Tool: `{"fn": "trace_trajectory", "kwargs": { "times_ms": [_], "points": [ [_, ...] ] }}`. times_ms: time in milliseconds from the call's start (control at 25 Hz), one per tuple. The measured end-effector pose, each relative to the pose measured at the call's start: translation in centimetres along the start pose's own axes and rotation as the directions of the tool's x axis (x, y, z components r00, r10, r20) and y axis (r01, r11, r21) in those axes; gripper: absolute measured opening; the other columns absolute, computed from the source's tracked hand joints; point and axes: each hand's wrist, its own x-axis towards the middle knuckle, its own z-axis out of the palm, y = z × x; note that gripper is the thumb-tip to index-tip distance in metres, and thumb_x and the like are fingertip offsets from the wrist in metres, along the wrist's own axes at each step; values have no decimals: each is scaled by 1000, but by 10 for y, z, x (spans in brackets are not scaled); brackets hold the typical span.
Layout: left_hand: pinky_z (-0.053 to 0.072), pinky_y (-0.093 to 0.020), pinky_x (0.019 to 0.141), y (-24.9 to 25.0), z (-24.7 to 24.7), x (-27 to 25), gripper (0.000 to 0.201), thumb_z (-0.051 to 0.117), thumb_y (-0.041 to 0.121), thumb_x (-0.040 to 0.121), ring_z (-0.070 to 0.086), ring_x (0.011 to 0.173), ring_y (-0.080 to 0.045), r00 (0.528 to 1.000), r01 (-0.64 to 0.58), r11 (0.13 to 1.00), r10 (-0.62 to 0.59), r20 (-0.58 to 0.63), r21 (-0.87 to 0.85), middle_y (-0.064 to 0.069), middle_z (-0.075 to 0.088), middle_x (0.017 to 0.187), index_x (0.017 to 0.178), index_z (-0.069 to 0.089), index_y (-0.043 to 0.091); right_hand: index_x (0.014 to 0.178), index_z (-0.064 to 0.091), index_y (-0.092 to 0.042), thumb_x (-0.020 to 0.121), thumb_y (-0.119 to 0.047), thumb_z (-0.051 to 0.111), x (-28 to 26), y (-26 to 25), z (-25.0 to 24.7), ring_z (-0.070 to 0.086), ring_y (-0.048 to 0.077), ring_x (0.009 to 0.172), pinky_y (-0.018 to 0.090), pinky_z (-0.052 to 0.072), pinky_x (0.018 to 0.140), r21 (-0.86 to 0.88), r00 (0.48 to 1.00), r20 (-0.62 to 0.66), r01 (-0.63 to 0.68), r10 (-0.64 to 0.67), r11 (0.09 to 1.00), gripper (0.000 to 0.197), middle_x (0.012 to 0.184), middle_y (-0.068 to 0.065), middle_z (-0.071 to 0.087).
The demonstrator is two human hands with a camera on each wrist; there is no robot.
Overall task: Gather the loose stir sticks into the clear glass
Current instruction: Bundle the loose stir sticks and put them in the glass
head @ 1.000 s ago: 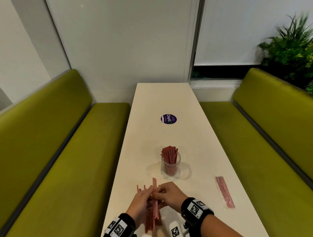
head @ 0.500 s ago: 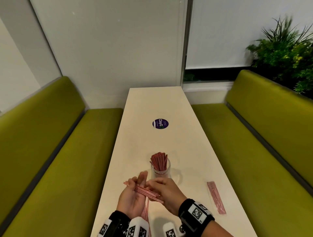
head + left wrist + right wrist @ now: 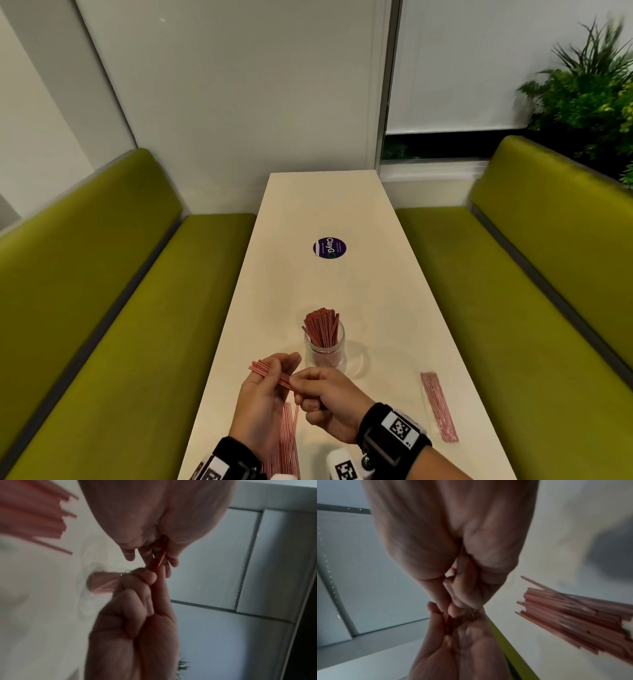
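A clear glass [image 3: 324,346] packed with red stir sticks stands upright mid-table. Just in front of it, above the table, my left hand [image 3: 265,397] holds a small bundle of red stir sticks [image 3: 266,371] across its raised fingers. My right hand [image 3: 325,394] pinches the bundle's right end with curled fingers. The left wrist view shows the bundle [image 3: 158,557] squeezed between the left thumb and fingers. A loose pile of sticks [image 3: 286,442] lies on the table under my wrists and shows again in the right wrist view [image 3: 582,615].
The long white table [image 3: 325,205] carries a round purple sticker [image 3: 329,248] further back and a sealed packet of sticks [image 3: 438,406] near its right edge. Green benches [image 3: 120,325] run along both sides. A plant [image 3: 589,89] stands at the far right.
Both hands have lifted a small bundle off the loose pile and turned it crosswise. Since half a second ago they have barely moved, and the right fingers have curled tighter on the bundle's end.
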Motion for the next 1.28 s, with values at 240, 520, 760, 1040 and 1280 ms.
{"fn": "trace_trajectory", "kwargs": {
  "times_ms": [240, 520, 760, 1040, 1280],
  "points": [
    [52, -39, 78, 8, -19, 4, 17, 54, -8, 91, 67, 85, -30, 983, -131, 956, 159, -90, 264, -19, 67, 96, 103, 61, 3, 87, 66, -5, 93, -6, 65, 5, 14, -3, 35, 8, 47, 16, 28, 41, -110, 1000, 8, 10, -9, 994, 6, 66, 8, 57],
    [48, -46, 91, -19, -36, 11, 30, 55, 21, 99, 65, 95, -29, 982, 47, 979, -9, -187, 198, -18, 69, 107, 124, 56, 5, 80, 70, -1, 94, -2, 62, 16, 23, 2, 33, 11, 49, 20, 23, 43, -60, 985, -118, 119, -126, 991, 16, 63, 9, 54],
    [56, -36, 72, -28, -34, -8, 31, 50, 19, 102, 68, 78, -25, 980, 156, 962, -122, -157, 225, -21, 71, 92, 110, 65, -6, 81, 69, 10, 92, -11, 64, 27, 42, 11, 42, 11, 45, 21, 34, 43, -269, 961, -213, 113, -173, 957, 24, 56, 7, 50],
    [57, -36, 48, -28, -48, -12, 29, 46, 21, 104, 64, 63, -30, 966, 162, 986, -148, -213, 50, -24, 66, 84, 98, 61, -4, 69, 74, -12, 97, -30, 59, 22, 56, 14, 53, 19, 48, 25, 41, 42, -324, 982, -166, 31, -89, 946, 37, 64, 14, 62],
    [45, -34, 60, -32, -86, -10, 27, 39, 22, 107, 54, 61, -22, 927, 169, 972, -100, -363, 166, -10, 54, 72, 107, 58, 3, 69, 52, -14, 88, -36, 59, 44, 71, -9, 52, 20, 59, 35, 50, 59, -778, 871, -450, -273, -199, 566, 29, 69, 4, 58]
  ]
}}
